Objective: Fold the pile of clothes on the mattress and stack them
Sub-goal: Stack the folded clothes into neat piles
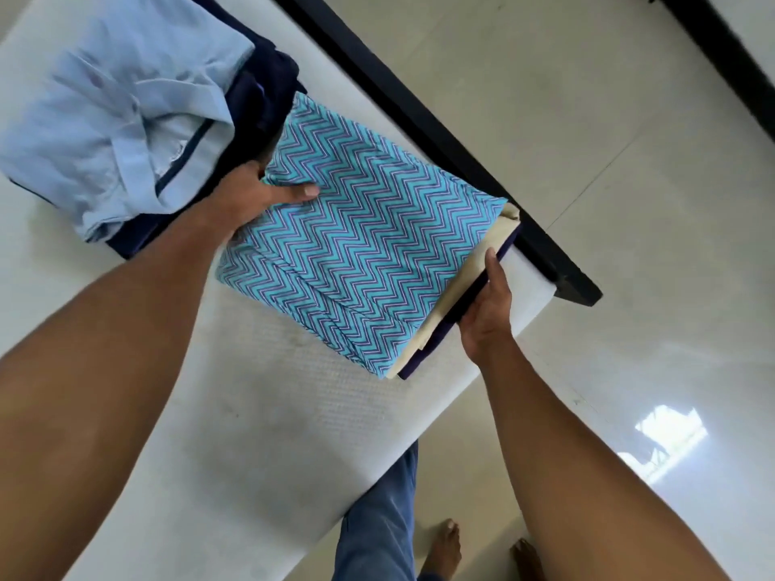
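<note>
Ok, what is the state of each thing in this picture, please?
zigzag cloth: folded, top of the stack.
cream cloth: folded, beneath it.
dark cloth: stack's bottom layer.
left hand: grips the stack's left end, thumb on top.
right hand: grips the stack's right edge.
light blue shirt: folded loosely, on dark garments.

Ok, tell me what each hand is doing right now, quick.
Left hand: holds one edge of the folded stack, thumb on top.
Right hand: holds the opposite edge of the stack.
</note>
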Demonstrator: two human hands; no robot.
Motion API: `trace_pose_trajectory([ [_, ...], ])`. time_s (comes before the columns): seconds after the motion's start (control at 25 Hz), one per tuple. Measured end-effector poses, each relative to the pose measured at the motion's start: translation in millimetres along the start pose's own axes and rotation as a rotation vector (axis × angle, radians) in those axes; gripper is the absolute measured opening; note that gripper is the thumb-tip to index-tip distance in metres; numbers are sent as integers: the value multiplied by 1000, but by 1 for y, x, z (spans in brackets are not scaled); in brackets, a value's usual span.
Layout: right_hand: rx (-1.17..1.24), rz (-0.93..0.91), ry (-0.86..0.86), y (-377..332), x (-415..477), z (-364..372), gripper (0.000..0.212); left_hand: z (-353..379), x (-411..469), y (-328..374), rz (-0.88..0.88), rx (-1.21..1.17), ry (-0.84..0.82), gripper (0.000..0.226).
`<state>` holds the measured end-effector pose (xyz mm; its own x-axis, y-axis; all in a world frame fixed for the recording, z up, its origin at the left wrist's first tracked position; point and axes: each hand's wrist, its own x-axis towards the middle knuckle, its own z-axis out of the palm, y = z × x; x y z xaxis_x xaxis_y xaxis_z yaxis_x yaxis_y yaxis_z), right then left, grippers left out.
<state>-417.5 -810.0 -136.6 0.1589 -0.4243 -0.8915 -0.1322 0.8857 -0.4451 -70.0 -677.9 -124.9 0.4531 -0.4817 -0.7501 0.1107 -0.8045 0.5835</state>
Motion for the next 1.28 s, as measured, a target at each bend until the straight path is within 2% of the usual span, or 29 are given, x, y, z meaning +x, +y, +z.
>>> trace_pose_trajectory([
  [0.12,31,35,-58,-5,-1,3,70,-13,-10,17,-159,-49,-233,102],
  [0.16,11,32,-84,-8,1,4,70,-15,-11,18,-192,-73,-280,98],
  [0.32,-108,-7,-179,-15,5,8,59,-8,-21,16,-305,-188,-292,30],
  [0.4,-81,-13,-225,-13,1,9,51,-7,-27,1,-333,-253,-282,18],
  [0.6,-126,143,-315,-5,-6,10,52,-8,-49,-28,-371,-390,-311,31],
  [0.76,-167,184,-325,-20,-28,5,50,-11,-82,-20,-375,-460,-312,37],
  [1.16,-181,55,-350,-123,-156,-34,55,-3,-217,92,-224,-520,-297,34],
  [1.24,-174,31,-362,-142,-182,-49,55,6,-243,114,-191,-530,-316,46],
  [1.28,-170,17,-365,-150,-198,-63,56,14,-257,126,-175,-517,-329,61],
])
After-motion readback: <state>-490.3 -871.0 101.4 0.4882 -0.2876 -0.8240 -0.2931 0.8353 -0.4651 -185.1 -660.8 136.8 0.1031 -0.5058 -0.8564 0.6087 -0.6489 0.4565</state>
